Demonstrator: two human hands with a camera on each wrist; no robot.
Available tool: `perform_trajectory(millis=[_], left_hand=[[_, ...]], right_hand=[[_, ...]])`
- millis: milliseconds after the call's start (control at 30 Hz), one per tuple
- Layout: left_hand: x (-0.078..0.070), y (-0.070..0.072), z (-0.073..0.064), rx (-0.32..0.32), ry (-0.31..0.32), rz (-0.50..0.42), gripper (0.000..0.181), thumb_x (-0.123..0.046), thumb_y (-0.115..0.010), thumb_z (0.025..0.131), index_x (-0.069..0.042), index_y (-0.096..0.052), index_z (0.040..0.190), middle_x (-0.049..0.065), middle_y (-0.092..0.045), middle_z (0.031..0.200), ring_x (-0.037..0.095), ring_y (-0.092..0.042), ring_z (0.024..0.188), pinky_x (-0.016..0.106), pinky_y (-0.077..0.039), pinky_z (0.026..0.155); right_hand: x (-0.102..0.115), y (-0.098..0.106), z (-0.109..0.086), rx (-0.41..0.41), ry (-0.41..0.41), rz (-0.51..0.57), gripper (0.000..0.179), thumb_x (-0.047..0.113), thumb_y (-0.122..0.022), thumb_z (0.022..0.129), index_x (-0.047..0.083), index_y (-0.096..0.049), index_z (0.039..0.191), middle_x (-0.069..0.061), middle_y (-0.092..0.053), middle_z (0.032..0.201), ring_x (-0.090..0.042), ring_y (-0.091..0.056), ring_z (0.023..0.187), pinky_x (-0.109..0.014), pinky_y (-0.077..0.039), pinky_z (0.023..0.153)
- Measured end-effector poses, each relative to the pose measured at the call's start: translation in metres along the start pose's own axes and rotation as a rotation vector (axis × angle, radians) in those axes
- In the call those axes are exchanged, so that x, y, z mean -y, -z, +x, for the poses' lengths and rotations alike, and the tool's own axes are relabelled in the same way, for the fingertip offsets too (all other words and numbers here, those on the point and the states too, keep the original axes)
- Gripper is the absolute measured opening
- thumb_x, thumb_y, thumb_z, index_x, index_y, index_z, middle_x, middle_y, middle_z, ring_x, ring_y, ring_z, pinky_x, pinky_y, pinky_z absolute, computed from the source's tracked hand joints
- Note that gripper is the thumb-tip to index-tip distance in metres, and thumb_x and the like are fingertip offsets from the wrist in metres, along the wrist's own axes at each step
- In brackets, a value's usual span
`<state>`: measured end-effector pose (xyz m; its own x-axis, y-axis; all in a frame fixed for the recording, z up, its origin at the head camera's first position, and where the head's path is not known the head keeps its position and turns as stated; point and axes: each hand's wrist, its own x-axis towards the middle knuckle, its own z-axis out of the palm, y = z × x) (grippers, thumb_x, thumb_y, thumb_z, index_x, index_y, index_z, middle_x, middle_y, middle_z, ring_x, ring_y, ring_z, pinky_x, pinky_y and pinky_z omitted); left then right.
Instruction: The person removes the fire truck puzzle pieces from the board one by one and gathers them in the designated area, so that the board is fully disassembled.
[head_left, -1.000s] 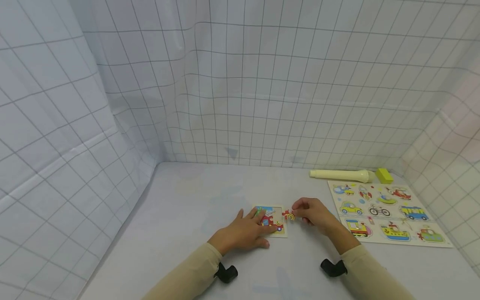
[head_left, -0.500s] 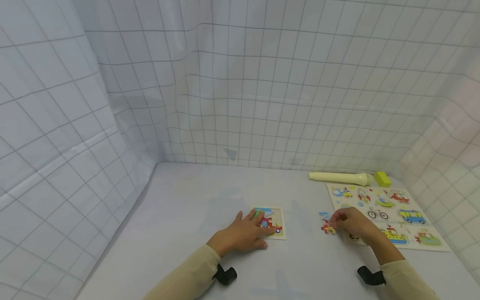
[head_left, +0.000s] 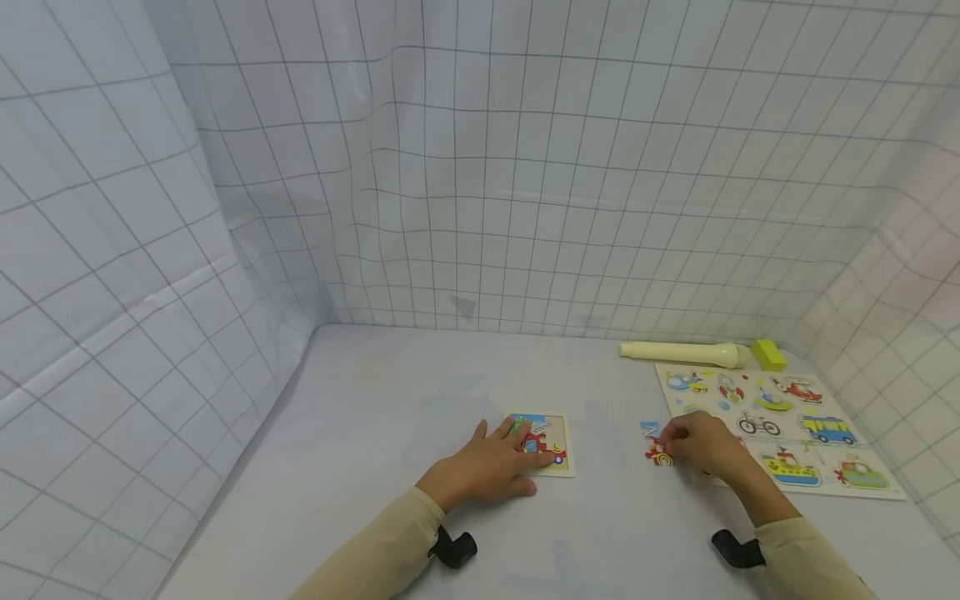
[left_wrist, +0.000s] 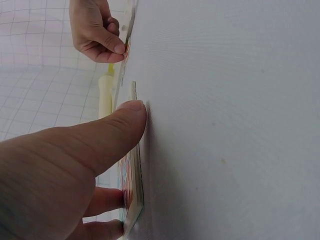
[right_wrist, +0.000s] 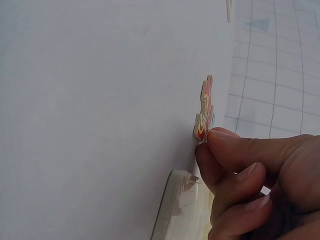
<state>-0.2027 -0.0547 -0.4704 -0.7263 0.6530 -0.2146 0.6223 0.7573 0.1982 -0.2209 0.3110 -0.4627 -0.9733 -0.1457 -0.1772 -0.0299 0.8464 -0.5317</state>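
Observation:
My left hand (head_left: 486, 462) lies with spread fingers on a small square jigsaw puzzle (head_left: 557, 429) in a pale wooden frame. Part of its red vehicle picture shows past the fingers, and bare wood shows at its right side. To the right, my right hand (head_left: 705, 446) pinches a red jigsaw piece (head_left: 660, 455) with a yellow arc, low over the table. Thumb and index finger hold its edge in the right wrist view, where the piece (right_wrist: 204, 107) stands out from the fingertips. Just behind it is a blue jigsaw piece (head_left: 649, 429); whether the two touch, I cannot tell.
A large board with vehicle pictures (head_left: 795, 446) lies at the right, partly under my right hand. Behind it are a cream baton-like stick (head_left: 682, 353) and a yellow block (head_left: 768, 355). Gridded white curtains (head_left: 480, 208) enclose the table's back and sides.
My right hand has carried the red jigsaw piece rightward, away from the framed puzzle to beside the blue piece. It barely moves over the last half second. My left hand stays put.

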Motion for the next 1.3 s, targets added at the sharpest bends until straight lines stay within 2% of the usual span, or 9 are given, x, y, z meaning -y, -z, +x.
perform_trajectory(millis=[133, 300, 433, 567, 800, 900, 1033, 1133, 1300], left_hand=[[0.000, 0.001, 0.001, 0.010, -0.001, 0.005, 0.054, -0.052, -0.058, 0.101, -0.050, -0.042, 0.152, 0.009, -0.027, 0.167, 0.038, -0.019, 0.155, 0.068, -0.025, 0.116], [0.001, 0.005, 0.002, 0.009, -0.008, 0.017, 0.052, -0.051, -0.058, 0.101, -0.050, -0.044, 0.151, 0.009, -0.031, 0.166, 0.038, -0.025, 0.154, 0.065, -0.030, 0.115], [0.005, 0.008, 0.001, -0.011, -0.009, 0.015, 0.049, -0.050, -0.058, 0.101, -0.048, -0.048, 0.149, 0.005, -0.034, 0.165, 0.035, -0.029, 0.152, 0.064, -0.032, 0.114], [0.010, 0.005, 0.002, -0.040, -0.030, -0.004, 0.046, -0.049, -0.056, 0.102, -0.043, -0.052, 0.148, 0.002, -0.035, 0.164, 0.032, -0.030, 0.153, 0.064, -0.033, 0.114], [0.018, -0.001, 0.006, -0.103, -0.025, -0.081, 0.039, -0.041, -0.058, 0.103, -0.033, -0.063, 0.141, -0.002, -0.045, 0.158, 0.027, -0.035, 0.151, 0.061, -0.032, 0.116], [0.019, 0.003, 0.006, -0.161, -0.016, -0.101, 0.038, -0.036, -0.060, 0.102, -0.028, -0.066, 0.139, -0.001, -0.051, 0.154, 0.027, -0.040, 0.148, 0.059, -0.032, 0.117], [0.020, 0.003, 0.011, -0.228, -0.002, -0.057, 0.040, -0.037, -0.062, 0.102, -0.026, -0.064, 0.140, 0.004, -0.052, 0.153, 0.031, -0.041, 0.147, 0.058, -0.034, 0.116], [0.019, 0.000, 0.014, -0.241, 0.012, -0.009, 0.042, -0.040, -0.060, 0.103, -0.027, -0.062, 0.143, 0.005, -0.049, 0.156, 0.033, -0.039, 0.148, 0.060, -0.033, 0.116], [0.018, -0.006, 0.017, -0.248, 0.027, 0.054, 0.044, -0.044, -0.057, 0.104, -0.030, -0.060, 0.145, 0.005, -0.047, 0.157, 0.036, -0.038, 0.148, 0.062, -0.031, 0.116]], right_hand=[[0.004, 0.001, -0.002, -0.005, 0.001, -0.016, 0.006, 0.009, -0.068, 0.094, 0.007, -0.071, 0.089, -0.001, -0.064, 0.085, -0.019, -0.055, 0.080, -0.033, -0.045, 0.069], [0.015, 0.002, 0.000, -0.035, 0.050, -0.002, 0.006, 0.009, -0.067, 0.095, 0.007, -0.073, 0.095, -0.001, -0.066, 0.088, -0.018, -0.055, 0.080, -0.033, -0.045, 0.068], [0.027, 0.002, 0.005, -0.028, 0.068, 0.081, 0.014, 0.013, -0.066, 0.098, 0.003, -0.074, 0.104, -0.003, -0.067, 0.087, -0.019, -0.057, 0.077, -0.034, -0.047, 0.065], [0.035, -0.002, 0.008, -0.022, 0.068, 0.167, 0.020, 0.015, -0.064, 0.099, 0.000, -0.073, 0.109, -0.006, -0.064, 0.078, -0.020, -0.057, 0.068, -0.031, -0.047, 0.060], [0.053, -0.015, 0.014, -0.027, 0.014, 0.279, 0.022, 0.018, -0.063, 0.100, 0.001, -0.073, 0.112, -0.009, -0.068, 0.092, -0.018, -0.057, 0.065, -0.031, -0.047, 0.056], [0.060, -0.023, 0.018, 0.004, 0.005, 0.319, 0.021, 0.019, -0.065, 0.099, 0.004, -0.073, 0.112, -0.009, -0.067, 0.089, -0.019, -0.055, 0.064, -0.031, -0.044, 0.053], [0.069, -0.040, 0.023, 0.059, 0.015, 0.377, 0.019, 0.018, -0.067, 0.098, 0.006, -0.073, 0.111, -0.006, -0.066, 0.088, -0.019, -0.054, 0.063, -0.030, -0.042, 0.054], [0.076, -0.054, 0.024, 0.105, 0.052, 0.396, 0.018, 0.016, -0.069, 0.096, 0.006, -0.073, 0.110, -0.004, -0.064, 0.087, -0.017, -0.054, 0.062, -0.028, -0.044, 0.058], [0.088, -0.070, 0.025, 0.162, 0.104, 0.394, 0.017, 0.017, -0.072, 0.093, 0.007, -0.073, 0.107, -0.003, -0.061, 0.083, -0.016, -0.052, 0.061, -0.027, -0.044, 0.056]])
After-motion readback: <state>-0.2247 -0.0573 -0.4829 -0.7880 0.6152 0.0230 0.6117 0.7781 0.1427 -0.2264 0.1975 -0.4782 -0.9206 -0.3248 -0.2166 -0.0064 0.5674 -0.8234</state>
